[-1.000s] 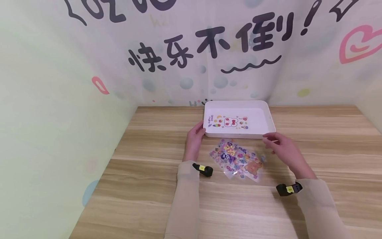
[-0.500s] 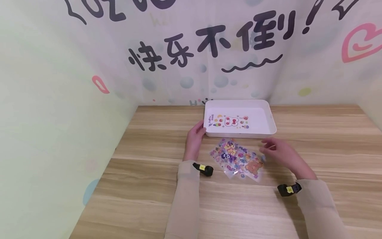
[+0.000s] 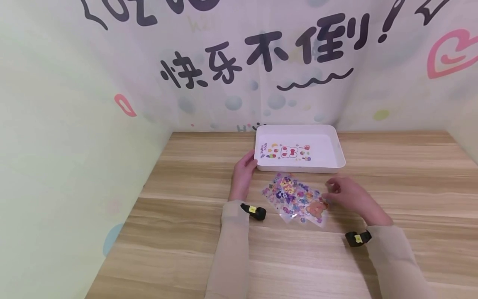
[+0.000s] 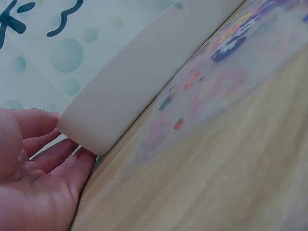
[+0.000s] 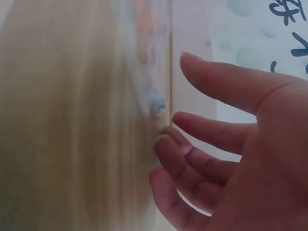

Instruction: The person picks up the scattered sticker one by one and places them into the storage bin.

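A shallow white tray [image 3: 321, 153] with a cartoon bunny and "good night" on its floor stands at the back of the table. My left hand [image 3: 243, 176] holds its near left corner; in the left wrist view, the thumb side lies at the corner of the tray's wall [image 4: 122, 91] and the other fingers reach behind it. Clear sticker sheets [image 3: 295, 199] with colourful cartoon figures lie in front of the tray. Beside their right edge is my right hand [image 3: 351, 195], its fingers loosely bent. In the right wrist view, nothing shows between thumb and fingers [image 5: 211, 127].
The wood-grain table [image 3: 179, 232] runs back to a printed cloth [image 3: 209, 108] with black lettering and bubbles. Right behind the tray hangs this cloth. Pale cloth [image 3: 74, 166] also borders the left side. Both wrists wear a black strap [image 3: 255, 211] with a camera.
My right hand has left the tray's near right corner and moved toward me, down to the right edge of the sticker sheets. The left hand stays at the tray.
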Motion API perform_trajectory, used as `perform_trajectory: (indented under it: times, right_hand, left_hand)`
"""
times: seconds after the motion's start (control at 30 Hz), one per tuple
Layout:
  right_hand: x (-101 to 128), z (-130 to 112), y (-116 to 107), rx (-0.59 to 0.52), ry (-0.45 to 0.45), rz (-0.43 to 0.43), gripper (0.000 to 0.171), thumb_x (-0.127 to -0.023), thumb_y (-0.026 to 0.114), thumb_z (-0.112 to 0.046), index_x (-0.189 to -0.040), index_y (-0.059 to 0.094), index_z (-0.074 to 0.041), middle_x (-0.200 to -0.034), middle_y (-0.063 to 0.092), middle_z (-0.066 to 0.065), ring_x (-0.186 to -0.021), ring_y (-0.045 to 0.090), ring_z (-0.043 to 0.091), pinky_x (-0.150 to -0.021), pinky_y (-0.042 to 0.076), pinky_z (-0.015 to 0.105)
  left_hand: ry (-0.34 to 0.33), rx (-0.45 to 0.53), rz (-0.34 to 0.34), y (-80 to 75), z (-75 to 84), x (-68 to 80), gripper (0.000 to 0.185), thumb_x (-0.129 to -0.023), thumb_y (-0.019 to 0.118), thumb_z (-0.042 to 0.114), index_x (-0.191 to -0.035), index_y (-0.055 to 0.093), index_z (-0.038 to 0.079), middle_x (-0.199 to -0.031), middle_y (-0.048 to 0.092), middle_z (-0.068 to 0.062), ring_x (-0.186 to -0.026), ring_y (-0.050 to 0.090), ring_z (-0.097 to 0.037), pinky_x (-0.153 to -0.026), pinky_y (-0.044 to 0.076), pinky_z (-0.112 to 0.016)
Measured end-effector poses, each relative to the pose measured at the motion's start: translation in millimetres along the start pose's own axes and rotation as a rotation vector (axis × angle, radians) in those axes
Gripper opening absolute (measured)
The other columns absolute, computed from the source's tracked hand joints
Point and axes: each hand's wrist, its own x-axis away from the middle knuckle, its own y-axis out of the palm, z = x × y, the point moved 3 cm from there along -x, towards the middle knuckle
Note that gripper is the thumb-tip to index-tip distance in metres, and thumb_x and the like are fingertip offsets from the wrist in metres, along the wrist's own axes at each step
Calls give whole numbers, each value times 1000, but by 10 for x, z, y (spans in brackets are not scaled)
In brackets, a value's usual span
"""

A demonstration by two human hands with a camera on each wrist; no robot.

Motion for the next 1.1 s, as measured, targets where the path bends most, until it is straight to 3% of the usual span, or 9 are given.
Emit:
perform_trajectory:
  times: [0.2,0.47,0.73,1.1]
  right_hand:
    - [9,-2,53,58,10,5,58,-77,67,-39,-113,54,5,-103,51,20,-87,50,29,-68,47,41]
    - [14,-69,92,133,20,-4,69,-67,73,-46,-111,53,4,-105,45,23,-86,46,30,-66,45,40]
    - [19,-72,92,115,11,6,52,-68,76,-34,-102,57,0,-107,44,22,-88,45,31,-68,45,41]
    - [17,-197,139,123,34,-2,40,-74,72,-31,-99,59,-2,-98,47,16,-83,43,27,-63,43,35]
  left_hand:
    - [5,-20,15,-11,-102,-73,42,-90,51,16,-132,45,19,-132,44,8,-117,42,-5,-94,39,-21]
    - [-27,-16,-7,-7,13,3,43,-91,50,16,-134,42,16,-134,42,6,-120,40,-7,-95,38,-21]
    - [-36,-34,-21,9,119,84,43,-93,47,14,-136,39,13,-137,39,4,-122,37,-9,-95,38,-21]
    - [-25,-18,3,-19,-72,-51,40,-91,52,20,-130,46,24,-130,44,12,-117,41,-2,-94,39,-21]
